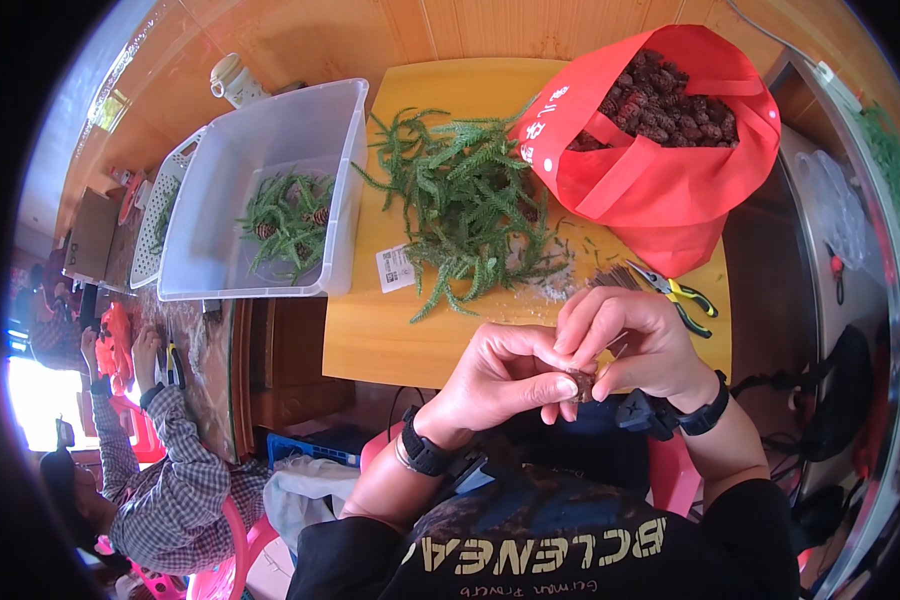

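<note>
One wooden tabletop [370, 340], clear plastic bin [270, 150] at its left edge holding green sprigs, red bag [670, 190] of pine cones at right, green sprig pile [470, 210] between, yellow-handled pliers [682, 295], left hand [500, 385] and right hand [635, 340] together pinching a small brown pine cone [581, 385] at the near edge.

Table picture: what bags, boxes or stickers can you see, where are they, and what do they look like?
Red bag: far right of the wooden table, soft, open, white markings, full of brown pine cones.
White label: flat on the table beside the green sprigs, small rectangle with dark print.
Clear plastic bin: left of the table, boxy, holding sprigs and cones.
Cardboard box: far left, brown.
</note>
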The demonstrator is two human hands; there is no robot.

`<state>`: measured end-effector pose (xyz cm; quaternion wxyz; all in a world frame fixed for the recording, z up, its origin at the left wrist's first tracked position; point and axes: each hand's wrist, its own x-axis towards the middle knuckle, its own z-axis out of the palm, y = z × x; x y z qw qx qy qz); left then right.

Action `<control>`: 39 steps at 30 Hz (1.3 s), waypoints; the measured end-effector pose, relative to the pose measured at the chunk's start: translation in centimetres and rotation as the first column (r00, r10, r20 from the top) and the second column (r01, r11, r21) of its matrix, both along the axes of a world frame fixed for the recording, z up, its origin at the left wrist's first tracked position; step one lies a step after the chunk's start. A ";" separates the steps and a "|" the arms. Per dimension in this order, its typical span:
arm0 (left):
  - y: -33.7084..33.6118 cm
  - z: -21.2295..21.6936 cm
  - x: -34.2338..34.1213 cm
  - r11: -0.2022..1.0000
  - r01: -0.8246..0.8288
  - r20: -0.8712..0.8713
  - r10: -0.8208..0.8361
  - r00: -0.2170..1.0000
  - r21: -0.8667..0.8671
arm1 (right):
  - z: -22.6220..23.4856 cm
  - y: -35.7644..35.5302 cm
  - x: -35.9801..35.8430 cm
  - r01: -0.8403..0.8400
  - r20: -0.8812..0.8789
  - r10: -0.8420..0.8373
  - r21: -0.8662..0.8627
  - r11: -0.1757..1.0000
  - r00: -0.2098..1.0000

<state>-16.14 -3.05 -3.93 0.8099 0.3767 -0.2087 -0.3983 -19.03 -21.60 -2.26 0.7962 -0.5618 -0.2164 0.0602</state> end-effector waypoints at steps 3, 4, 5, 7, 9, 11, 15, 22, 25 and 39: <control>-0.1 0.2 -0.2 1.000 -0.022 -0.001 0.022 1.000 -0.019 | -0.2 0.3 0.1 0.034 0.077 -0.036 0.024 0.999 0.996; -0.1 0.2 -0.2 1.000 -0.021 -0.001 0.021 1.000 -0.018 | -0.3 0.3 0.2 0.060 0.139 -0.061 0.009 0.998 0.988; -0.2 0.2 -0.2 0.999 -0.023 -0.005 0.023 1.000 -0.024 | -0.4 0.3 0.3 0.087 0.200 -0.085 -0.005 0.996 0.976; -0.1 0.1 -0.1 0.999 -0.026 -0.009 0.026 1.000 -0.029 | -0.5 0.4 0.3 0.093 0.214 -0.089 -0.005 0.996 0.973; 0.1 0.0 0.0 0.998 0.011 0.041 -0.008 0.999 -0.067 | -0.5 0.4 0.3 0.098 0.227 -0.094 -0.004 0.995 0.969; 0.1 -0.1 -0.1 0.998 0.004 0.034 -0.002 0.999 -0.066 | -0.5 0.5 0.2 0.110 0.234 -0.103 -0.017 0.994 0.967; 0.0 -0.5 0.0 0.998 -0.013 0.024 0.015 1.000 -0.064 | -0.4 0.6 -0.3 0.178 0.224 -0.163 -0.044 0.983 0.961; -0.7 -0.5 -0.5 0.995 -0.101 0.024 0.101 0.995 0.018 | 0.0 -0.5 -1.5 0.185 0.072 -0.178 -0.105 0.977 0.981; -0.8 -0.6 -0.5 0.998 -0.058 0.025 0.058 0.998 0.002 | 0.1 -0.7 -1.7 0.197 0.044 -0.193 -0.103 0.975 0.980; -1.6 -0.3 -0.9 0.958 -0.281 0.307 0.254 0.917 0.050 | -0.3 -0.1 -1.5 0.464 0.342 -0.367 -0.268 0.844 0.865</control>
